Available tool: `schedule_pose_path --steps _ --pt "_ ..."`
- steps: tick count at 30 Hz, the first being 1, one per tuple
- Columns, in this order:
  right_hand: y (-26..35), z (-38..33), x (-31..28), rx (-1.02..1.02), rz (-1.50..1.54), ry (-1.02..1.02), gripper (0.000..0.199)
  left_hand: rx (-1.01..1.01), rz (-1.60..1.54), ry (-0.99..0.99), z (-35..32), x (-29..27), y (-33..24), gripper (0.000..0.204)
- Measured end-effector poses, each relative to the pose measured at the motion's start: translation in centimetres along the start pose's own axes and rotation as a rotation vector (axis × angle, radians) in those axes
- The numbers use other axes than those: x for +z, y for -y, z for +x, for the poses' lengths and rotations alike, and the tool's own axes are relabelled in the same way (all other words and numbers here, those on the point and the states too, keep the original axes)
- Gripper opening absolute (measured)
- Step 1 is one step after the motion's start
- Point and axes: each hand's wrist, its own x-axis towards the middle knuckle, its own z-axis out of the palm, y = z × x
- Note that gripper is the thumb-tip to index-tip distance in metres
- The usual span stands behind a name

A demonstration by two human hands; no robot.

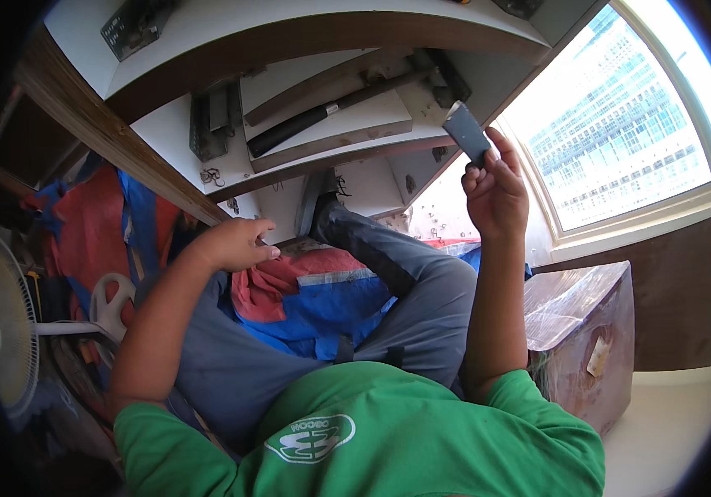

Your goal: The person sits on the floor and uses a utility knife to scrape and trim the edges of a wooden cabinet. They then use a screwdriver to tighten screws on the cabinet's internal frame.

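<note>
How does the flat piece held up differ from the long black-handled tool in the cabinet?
The dark flat piece is a short rectangle; the long tool is slender, with a black handle and silvery collar. The dark flat piece is raised in the right hand's grip; the long tool lies in the cabinet, untouched. Both look mostly dark.

White rounded emblem (311, 439), short line of white lettering (310, 426), green shirt (438, 439) front

White cabinet shelf (234, 166) observed at upper centre of frame. A pale panel (368, 123) is borne on it, overlain diagonally by a long black-handled tool (291, 131). Dark metal bracket (209, 124) noted at shelf's left end.
</note>
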Motion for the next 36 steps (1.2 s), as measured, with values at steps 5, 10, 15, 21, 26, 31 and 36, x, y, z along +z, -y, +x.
schedule_pose_path --steps 5,10,15,21,26,31,36 --pt "0.6 1.9 -2.0 -0.052 0.311 0.06 0.017 0.002 -0.001 -0.012 -1.0 -0.3 0.1 0.058" --pt "-1.7 3.2 -3.3 0.191 -0.185 -0.447 0.012 0.018 0.003 -0.02 -1.1 -0.5 0.2 0.057" --pt "-1.1 2.2 -4.9 0.008 0.287 0.11 0.011 0.021 -0.009 -0.053 -1.5 0.1 0.5 0.057" --pt "-2.6 1.2 -6.4 0.046 0.129 -0.07 0.013 0.034 -0.019 -0.077 -1.5 0.2 0.7 0.056" --pt "-2.2 1.6 -6.1 0.002 0.189 0.165 0.014 0.018 -0.002 -0.056 -1.8 0.2 0.8 0.055" --pt "-1.8 2.0 -4.7 0.079 0.019 -0.072 0.008 0.002 -0.01 -0.057 -1.8 0.1 0.6 0.055" --pt "-1.1 1.9 -3.9 -0.008 0.229 0.195 0.009 -0.021 0.004 -0.046 -1.9 0.0 0.6 0.057"
